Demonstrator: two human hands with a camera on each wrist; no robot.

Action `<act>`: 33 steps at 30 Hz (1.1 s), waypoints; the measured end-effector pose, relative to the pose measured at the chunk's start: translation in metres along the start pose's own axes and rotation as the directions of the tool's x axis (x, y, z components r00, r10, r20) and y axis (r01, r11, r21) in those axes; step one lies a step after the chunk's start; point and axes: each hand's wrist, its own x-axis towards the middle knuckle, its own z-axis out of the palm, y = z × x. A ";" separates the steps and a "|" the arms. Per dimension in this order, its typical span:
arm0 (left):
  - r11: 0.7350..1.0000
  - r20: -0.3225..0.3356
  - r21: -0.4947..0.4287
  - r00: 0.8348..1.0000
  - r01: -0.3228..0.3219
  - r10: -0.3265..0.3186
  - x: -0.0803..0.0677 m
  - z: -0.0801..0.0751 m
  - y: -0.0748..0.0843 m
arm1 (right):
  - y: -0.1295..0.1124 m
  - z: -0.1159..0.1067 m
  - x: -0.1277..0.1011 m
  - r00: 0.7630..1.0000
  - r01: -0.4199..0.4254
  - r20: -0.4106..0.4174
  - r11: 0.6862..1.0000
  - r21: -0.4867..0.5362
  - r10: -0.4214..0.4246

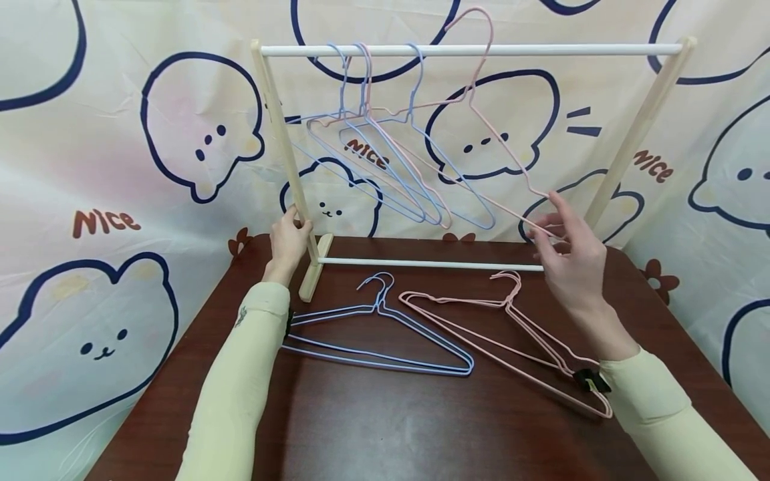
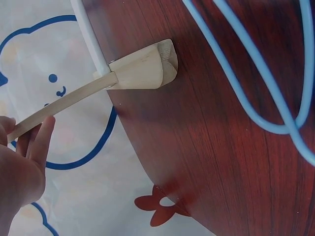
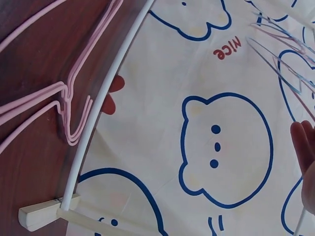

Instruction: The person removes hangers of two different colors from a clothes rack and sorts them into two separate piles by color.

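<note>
- Backdrop cloth (image 1: 90, 167): cream, printed with dark-outlined bear shapes, behind and beside everything.
- Worktop (image 1: 373, 414): dark reddish wood.
- Rack (image 1: 469, 50): one, two slanted wooden posts, two white rods, one top and one bottom; stands at the worktop's far edge.
- Hangers on the top rod: three blue (image 1: 415, 194), one pink (image 1: 375, 153), bunched toward the left post.
- Fifth hanger, pink (image 1: 481, 113): hook raised above the top rod, tilted; its lower corner pinched in the right hand (image 1: 568, 257), fingers curled on the wire.
- Left hand (image 1: 289, 240): wrapped round the left post, low down.
- Flat on the worktop: blue hangers (image 1: 385, 334), apparently two stacked; pink hangers (image 1: 511, 334), at least two stacked, just beside them.
</note>
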 end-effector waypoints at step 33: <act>1.000 0.044 -0.013 0.999 0.008 -0.008 0.001 -0.005 0.001 | 0.000 -0.081 -0.078 0.834 -0.549 0.035 0.835 -0.039 0.550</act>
